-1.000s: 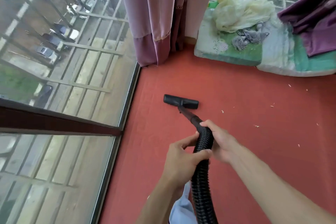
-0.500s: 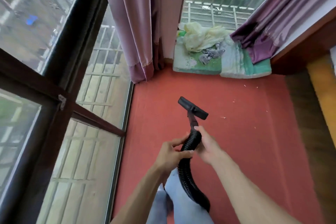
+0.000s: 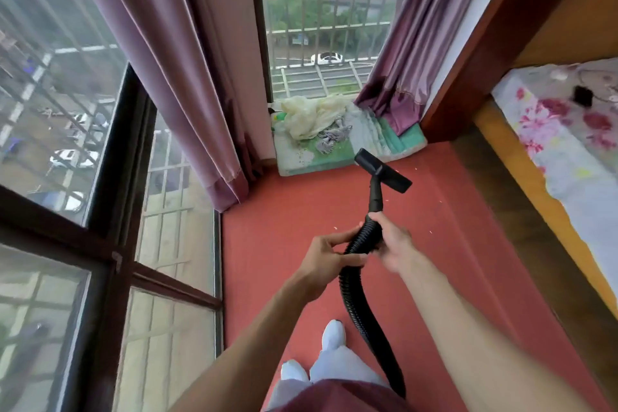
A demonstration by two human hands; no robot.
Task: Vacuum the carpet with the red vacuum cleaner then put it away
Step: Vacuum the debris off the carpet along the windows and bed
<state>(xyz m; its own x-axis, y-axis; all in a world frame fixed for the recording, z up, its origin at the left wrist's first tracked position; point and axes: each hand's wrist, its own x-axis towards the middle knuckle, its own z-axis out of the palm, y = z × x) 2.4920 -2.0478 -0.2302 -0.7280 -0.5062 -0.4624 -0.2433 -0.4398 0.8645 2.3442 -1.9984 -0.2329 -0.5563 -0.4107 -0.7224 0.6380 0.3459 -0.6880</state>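
Since half a second ago, floor head (image 3: 383,170) has swung right and further out, toward the green mat (image 3: 302,162). My view has risen too, and a bed (image 3: 551,144) now shows at the right.

Count:
- Hands, two. Left hand (image 3: 326,256): grip closed, thumb and fingers pinching the black ribbed hose (image 3: 354,298). Right hand (image 3: 393,244): grip wrapped round the top of the same hose, just below the rigid tube (image 3: 375,196). This hand is motion-blurred and I cannot make out single fingers.
- Vacuum parts, three: one hose, one tube, one floor head. All are held out in front of me over the red carpet (image 3: 284,244), the head tilted near the mat's front edge. Cannot tell if the head touches the carpet.
- Curtains, two, both mauve: one left (image 3: 174,77), one right (image 3: 418,43), its hem lying on the mat.
- Shoes, two, white: (image 3: 332,334) and (image 3: 293,370).
- On the mat: one cream cloth (image 3: 311,115), one grey rag (image 3: 331,139).
- Pale specks on the carpet, a few near the right hand; too small to count surely.

Hidden or cut off:
- Hose's lower end passes behind my maroon garment (image 3: 337,395) at the bottom edge.
- Bed is cut by the right edge; floral sheet visible, and one small black object (image 3: 582,95) on it that I cannot identify.
- Green item behind the cream cloth is mostly covered.
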